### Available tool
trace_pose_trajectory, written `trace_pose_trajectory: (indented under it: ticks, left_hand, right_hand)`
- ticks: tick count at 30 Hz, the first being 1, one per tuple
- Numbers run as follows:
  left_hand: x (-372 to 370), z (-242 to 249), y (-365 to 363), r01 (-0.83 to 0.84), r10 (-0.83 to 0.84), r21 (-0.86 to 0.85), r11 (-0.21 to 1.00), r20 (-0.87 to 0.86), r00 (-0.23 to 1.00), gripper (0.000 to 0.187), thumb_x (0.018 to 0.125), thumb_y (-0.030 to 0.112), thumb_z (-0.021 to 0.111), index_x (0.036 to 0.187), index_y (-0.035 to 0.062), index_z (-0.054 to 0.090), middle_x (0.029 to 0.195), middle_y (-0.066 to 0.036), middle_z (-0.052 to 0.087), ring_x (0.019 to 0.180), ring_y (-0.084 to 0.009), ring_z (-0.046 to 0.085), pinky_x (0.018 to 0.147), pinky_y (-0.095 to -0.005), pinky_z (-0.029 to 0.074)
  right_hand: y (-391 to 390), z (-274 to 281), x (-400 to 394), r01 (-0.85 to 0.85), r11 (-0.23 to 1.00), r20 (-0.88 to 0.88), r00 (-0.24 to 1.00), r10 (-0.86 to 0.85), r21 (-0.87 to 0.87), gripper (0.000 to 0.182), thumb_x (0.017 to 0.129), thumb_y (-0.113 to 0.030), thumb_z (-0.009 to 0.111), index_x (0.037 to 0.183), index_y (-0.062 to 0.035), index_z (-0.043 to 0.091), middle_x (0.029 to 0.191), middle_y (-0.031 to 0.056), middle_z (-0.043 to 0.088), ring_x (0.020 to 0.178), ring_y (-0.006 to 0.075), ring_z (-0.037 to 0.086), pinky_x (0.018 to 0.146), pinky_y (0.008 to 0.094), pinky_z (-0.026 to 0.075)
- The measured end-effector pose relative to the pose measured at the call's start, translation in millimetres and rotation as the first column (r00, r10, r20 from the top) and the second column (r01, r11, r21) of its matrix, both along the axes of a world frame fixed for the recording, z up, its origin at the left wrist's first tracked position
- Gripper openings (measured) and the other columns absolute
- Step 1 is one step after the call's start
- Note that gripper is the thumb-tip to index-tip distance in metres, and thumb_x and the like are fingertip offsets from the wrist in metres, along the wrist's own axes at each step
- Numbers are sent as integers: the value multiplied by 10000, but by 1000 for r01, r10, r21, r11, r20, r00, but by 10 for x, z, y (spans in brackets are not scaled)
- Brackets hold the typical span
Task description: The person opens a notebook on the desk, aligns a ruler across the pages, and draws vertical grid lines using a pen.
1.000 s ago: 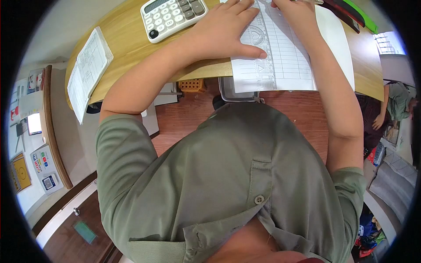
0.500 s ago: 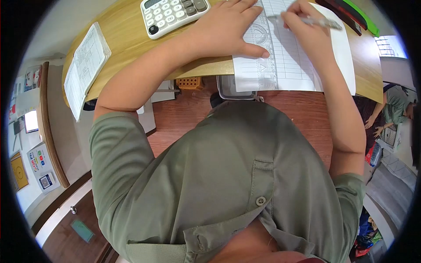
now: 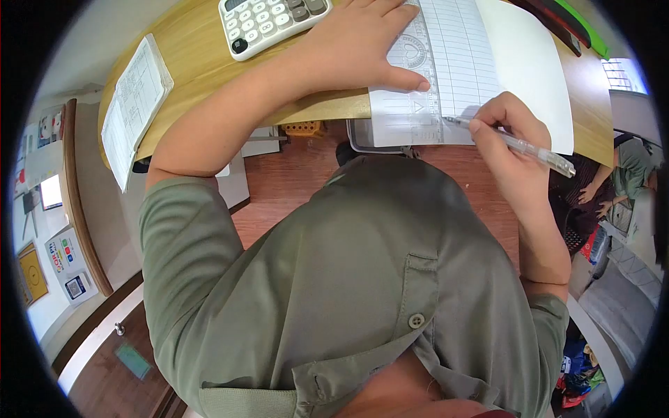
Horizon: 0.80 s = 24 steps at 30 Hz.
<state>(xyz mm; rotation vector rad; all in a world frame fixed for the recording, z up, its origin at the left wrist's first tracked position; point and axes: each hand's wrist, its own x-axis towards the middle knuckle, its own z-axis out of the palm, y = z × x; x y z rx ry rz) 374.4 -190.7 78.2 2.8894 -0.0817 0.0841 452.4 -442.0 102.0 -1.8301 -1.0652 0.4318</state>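
My left hand (image 3: 359, 52) lies flat with fingers and thumb spread, its thumb and fingertips over a clear plastic ruler (image 3: 426, 124). Under the ruler is a sheet ruled with lines (image 3: 465, 59), part of an open pad or notebook at the table's front edge. A slim clear pen (image 3: 533, 148) is pinched in my right hand (image 3: 512, 129). Its tip meets the ruler's right edge near the bottom of the sheet, while the back end points right. Blank white paper (image 3: 533, 70) spreads to the right of the lined sheet.
A white calculator (image 3: 268, 24) rests beyond my left forearm. At the wooden table's (image 3: 188, 42) left edge a printed booklet (image 3: 138, 94) overhangs. Dark and green objects (image 3: 575, 24) lie at the back right. Another person (image 3: 627, 171) is at the far right.
My right hand has come down along the ruler toward me, bringing the pen from the upper part of the sheet to its lower edge. My left hand stays on the ruler.
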Motion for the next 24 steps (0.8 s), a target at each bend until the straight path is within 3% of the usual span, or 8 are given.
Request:
trace_pose_trajectory:
  ticks: [6,9,12,14,15,17,19,24]
  left_hand:
    - [1,17,-10,-9,9,26,1000,-21,1000,1008,809,551,725,1443,-140,357,1529,-376,298,1442,-520,275,1186,-534,282]
    - [11,14,-9,-12,13,27,1000,-36,999,1004,809,551,724,1440,-141,362,1532,-378,292,1446,-517,270,1187,-539,275]
    - [-105,307,-131,-6,5,-24,1000,-50,999,1036,807,555,724,1454,-149,323,1514,-384,316,1441,-514,284,1189,-552,260]
    - [-70,36,-67,-8,10,-25,1000,77,997,997,779,563,743,1438,-98,392,1514,-331,362,1430,-484,322,1182,-525,278]
    - [-27,-78,-7,-6,11,-27,1000,199,980,962,750,571,762,1422,-48,461,1515,-279,408,1419,-455,360,1174,-498,295]
    - [-32,-24,4,-11,9,8,1000,209,978,954,750,560,769,1423,-43,462,1515,-273,410,1426,-454,350,1181,-501,284]
    - [-65,30,12,-21,17,28,999,133,991,953,749,557,773,1426,-35,461,1524,-267,399,1437,-445,336,1187,-509,276]
    - [-140,94,62,-36,34,29,999,74,997,967,742,569,773,1430,-33,458,1536,-254,386,1445,-422,334,1196,-505,257]
  right_hand:
    - [-43,42,-71,-27,999,-53,998,28,33,139,865,-20,639,770,-9,537,598,35,577,510,65,546,473,239,401]
    - [-65,33,-63,-33,998,-128,991,27,-44,83,862,7,640,823,-2,567,723,15,574,664,61,477,594,241,371]
    - [-44,30,-60,-32,998,-111,993,37,45,126,870,-10,633,784,-7,540,590,32,574,498,71,544,461,243,396]
    - [-45,90,-48,-35,999,-54,998,34,-24,115,878,-10,637,797,-9,556,641,24,591,555,68,557,500,243,414]
    - [-28,86,-13,-37,999,-25,999,37,-1,115,878,-10,637,797,-9,556,641,24,591,555,68,557,500,243,414]
    - [-5,19,75,96,992,-136,987,-84,86,80,888,-14,647,847,-9,578,736,21,619,671,61,566,593,230,441]
    - [109,58,220,162,955,-285,955,-88,248,118,917,-49,651,997,8,584,870,46,653,784,70,559,706,214,446]
    - [628,157,590,227,903,-275,953,-129,365,187,917,-125,679,1031,3,605,913,59,685,806,105,620,716,256,483]
